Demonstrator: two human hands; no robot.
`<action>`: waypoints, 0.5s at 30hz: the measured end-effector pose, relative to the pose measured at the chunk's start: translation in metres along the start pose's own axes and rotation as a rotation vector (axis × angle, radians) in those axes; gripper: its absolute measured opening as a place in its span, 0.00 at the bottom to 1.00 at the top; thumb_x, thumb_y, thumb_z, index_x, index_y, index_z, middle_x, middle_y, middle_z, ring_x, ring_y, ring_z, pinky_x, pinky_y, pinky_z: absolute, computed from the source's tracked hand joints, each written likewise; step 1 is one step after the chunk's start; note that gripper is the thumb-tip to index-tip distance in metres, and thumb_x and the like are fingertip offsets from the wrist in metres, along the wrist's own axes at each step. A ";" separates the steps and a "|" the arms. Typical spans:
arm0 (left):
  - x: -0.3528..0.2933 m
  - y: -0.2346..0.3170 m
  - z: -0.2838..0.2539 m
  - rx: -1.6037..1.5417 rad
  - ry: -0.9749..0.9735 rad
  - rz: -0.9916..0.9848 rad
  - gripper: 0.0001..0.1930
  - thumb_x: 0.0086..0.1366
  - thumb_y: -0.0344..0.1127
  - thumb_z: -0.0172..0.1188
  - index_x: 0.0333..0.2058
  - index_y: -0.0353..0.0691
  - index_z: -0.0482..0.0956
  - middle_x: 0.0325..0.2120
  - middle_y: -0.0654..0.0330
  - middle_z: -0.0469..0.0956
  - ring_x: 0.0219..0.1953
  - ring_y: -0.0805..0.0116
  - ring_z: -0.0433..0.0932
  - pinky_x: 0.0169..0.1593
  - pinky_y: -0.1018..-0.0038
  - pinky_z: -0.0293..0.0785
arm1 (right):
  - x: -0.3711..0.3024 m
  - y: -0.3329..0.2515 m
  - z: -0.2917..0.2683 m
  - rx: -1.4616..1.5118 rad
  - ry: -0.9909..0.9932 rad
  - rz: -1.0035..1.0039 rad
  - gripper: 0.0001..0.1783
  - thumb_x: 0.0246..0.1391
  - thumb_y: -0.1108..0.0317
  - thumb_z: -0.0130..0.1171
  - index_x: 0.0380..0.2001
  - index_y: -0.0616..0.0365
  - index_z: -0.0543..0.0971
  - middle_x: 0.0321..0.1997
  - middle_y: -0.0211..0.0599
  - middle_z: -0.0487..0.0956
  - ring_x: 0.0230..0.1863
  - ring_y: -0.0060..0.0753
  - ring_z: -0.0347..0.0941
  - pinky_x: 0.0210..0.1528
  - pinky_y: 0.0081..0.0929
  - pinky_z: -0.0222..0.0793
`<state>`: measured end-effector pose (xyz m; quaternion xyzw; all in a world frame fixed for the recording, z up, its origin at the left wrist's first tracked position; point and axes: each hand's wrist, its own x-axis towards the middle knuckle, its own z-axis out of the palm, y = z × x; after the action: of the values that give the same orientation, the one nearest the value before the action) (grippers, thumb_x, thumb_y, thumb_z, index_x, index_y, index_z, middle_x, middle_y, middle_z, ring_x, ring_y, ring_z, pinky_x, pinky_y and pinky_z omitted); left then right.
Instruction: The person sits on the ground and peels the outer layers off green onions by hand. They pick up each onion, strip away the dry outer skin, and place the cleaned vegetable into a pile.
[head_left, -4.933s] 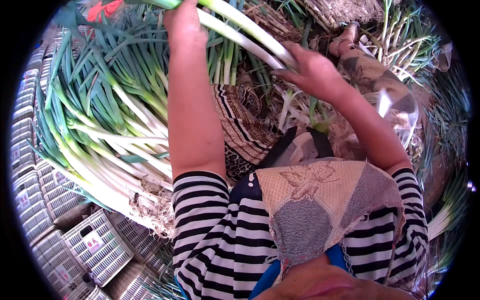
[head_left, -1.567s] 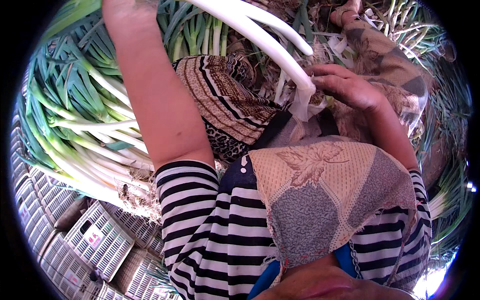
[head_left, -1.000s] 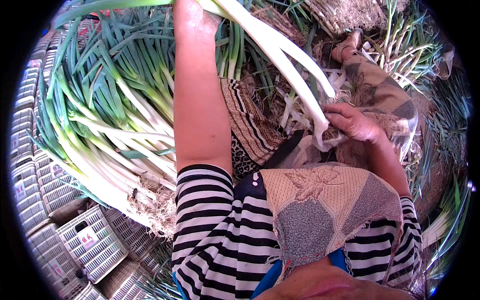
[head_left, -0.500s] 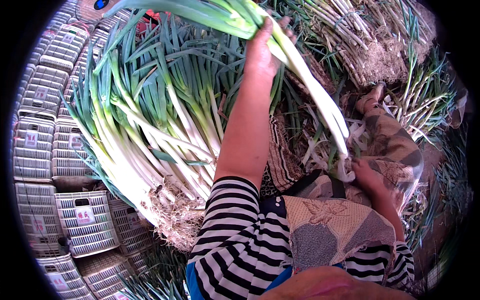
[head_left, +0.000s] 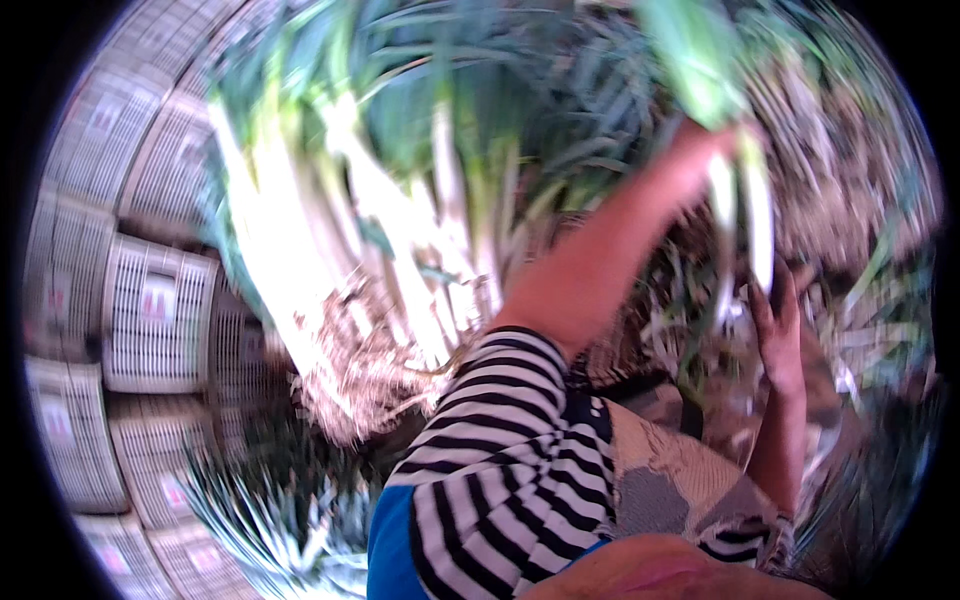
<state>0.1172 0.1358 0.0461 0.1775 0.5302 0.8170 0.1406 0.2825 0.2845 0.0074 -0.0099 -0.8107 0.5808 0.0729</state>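
My left hand (head_left: 708, 150), smeared by motion, is closed around a few long leeks (head_left: 758, 215). Their green leaves point up and away, and their white stems hang down toward me. Just under the stem ends is my right hand (head_left: 780, 340), its fingers apart and stretched upward. The fingertips are at or very near the white end of one stem; blur hides whether they touch. To the left of my left arm lies a big pile of leeks (head_left: 290, 210) with tangled pale roots at the near end.
Stacked slatted plastic crates (head_left: 158, 345) fill the left side. More green leaves (head_left: 290, 530) lie at the lower left. Bundles of thin stalks with brown roots (head_left: 830, 200) stand at the far right. Peeled scraps (head_left: 680, 325) litter the ground by my patterned apron (head_left: 655, 465).
My left hand has carried the leeks to the right, their stems now hanging steeper. My right hand has risen from my lap toward the stem ends. The whole view has shifted and blurred.
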 end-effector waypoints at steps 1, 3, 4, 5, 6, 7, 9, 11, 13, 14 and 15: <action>-0.006 -0.006 0.003 0.142 -0.095 -0.009 0.15 0.58 0.41 0.54 0.40 0.36 0.74 0.33 0.53 0.77 0.38 0.61 0.76 0.45 0.66 0.71 | 0.010 0.005 0.010 0.105 -0.076 0.094 0.22 0.55 0.67 0.49 0.52 0.65 0.62 0.43 0.37 0.70 0.43 0.25 0.65 0.46 0.21 0.61; -0.029 0.017 0.027 0.316 -0.099 -0.134 0.17 0.56 0.37 0.58 0.42 0.35 0.71 0.38 0.50 0.75 0.41 0.58 0.75 0.49 0.65 0.69 | 0.027 -0.004 0.016 0.205 -0.067 0.184 0.21 0.55 0.68 0.50 0.51 0.64 0.63 0.39 0.34 0.71 0.38 0.21 0.65 0.41 0.19 0.62; -0.026 0.003 0.029 0.388 -0.175 -0.030 0.18 0.54 0.38 0.60 0.41 0.35 0.72 0.36 0.50 0.76 0.41 0.57 0.76 0.50 0.65 0.68 | 0.027 -0.012 0.016 0.205 0.039 0.171 0.21 0.55 0.68 0.51 0.50 0.63 0.63 0.37 0.32 0.71 0.35 0.19 0.65 0.38 0.17 0.62; -0.027 -0.002 0.024 0.407 -0.171 0.137 0.19 0.52 0.39 0.62 0.41 0.34 0.73 0.34 0.50 0.77 0.39 0.57 0.76 0.48 0.66 0.69 | 0.034 0.010 0.005 0.223 0.118 0.094 0.18 0.55 0.68 0.52 0.47 0.61 0.65 0.30 0.28 0.71 0.28 0.17 0.64 0.30 0.15 0.61; -0.032 0.011 0.024 0.409 -0.061 0.214 0.17 0.51 0.38 0.63 0.37 0.35 0.73 0.30 0.49 0.77 0.36 0.58 0.77 0.42 0.68 0.71 | 0.035 0.002 -0.001 0.294 0.146 0.155 0.13 0.54 0.68 0.51 0.42 0.59 0.67 0.24 0.25 0.68 0.20 0.16 0.61 0.21 0.15 0.58; -0.032 0.027 0.020 0.492 -0.004 0.226 0.17 0.50 0.38 0.64 0.36 0.35 0.73 0.29 0.50 0.77 0.34 0.58 0.77 0.39 0.68 0.71 | 0.037 0.004 -0.013 0.290 0.230 0.191 0.10 0.54 0.68 0.50 0.39 0.58 0.67 0.22 0.24 0.67 0.19 0.16 0.60 0.19 0.14 0.56; -0.023 0.044 0.009 0.676 0.150 0.377 0.16 0.49 0.39 0.64 0.32 0.35 0.72 0.24 0.52 0.77 0.27 0.58 0.78 0.33 0.67 0.71 | 0.035 -0.005 -0.026 0.343 0.367 0.263 0.08 0.53 0.68 0.50 0.36 0.56 0.68 0.20 0.23 0.65 0.16 0.15 0.58 0.15 0.13 0.52; -0.018 0.073 0.004 0.803 0.222 0.410 0.16 0.48 0.41 0.64 0.30 0.36 0.72 0.21 0.54 0.76 0.26 0.58 0.78 0.32 0.65 0.73 | 0.027 -0.002 -0.035 0.434 0.395 0.284 0.08 0.51 0.67 0.51 0.34 0.55 0.67 0.17 0.23 0.62 0.13 0.14 0.54 0.12 0.14 0.48; -0.017 0.111 0.010 0.924 0.237 0.443 0.15 0.51 0.43 0.62 0.30 0.37 0.73 0.21 0.55 0.76 0.26 0.58 0.78 0.32 0.65 0.74 | 0.018 0.019 -0.052 0.475 0.344 0.267 0.06 0.50 0.66 0.49 0.24 0.54 0.66 0.15 0.23 0.59 0.12 0.15 0.51 0.11 0.15 0.45; -0.014 0.127 0.012 1.001 0.279 0.514 0.15 0.53 0.45 0.60 0.30 0.38 0.73 0.20 0.56 0.76 0.26 0.58 0.78 0.32 0.65 0.74 | 0.014 0.024 -0.057 0.494 0.347 0.302 0.07 0.50 0.66 0.48 0.21 0.53 0.65 0.14 0.23 0.57 0.12 0.15 0.50 0.11 0.14 0.44; -0.008 0.144 0.014 1.137 0.351 0.612 0.16 0.54 0.46 0.58 0.32 0.38 0.73 0.21 0.56 0.76 0.27 0.58 0.78 0.32 0.64 0.74 | 0.010 0.023 -0.057 0.521 0.355 0.310 0.09 0.50 0.66 0.47 0.19 0.52 0.63 0.14 0.23 0.56 0.12 0.15 0.49 0.12 0.15 0.44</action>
<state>0.1247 0.0865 0.1822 0.2310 0.8190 0.4302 -0.3013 0.2781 0.3463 0.0046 -0.2149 -0.5986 0.7617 0.1236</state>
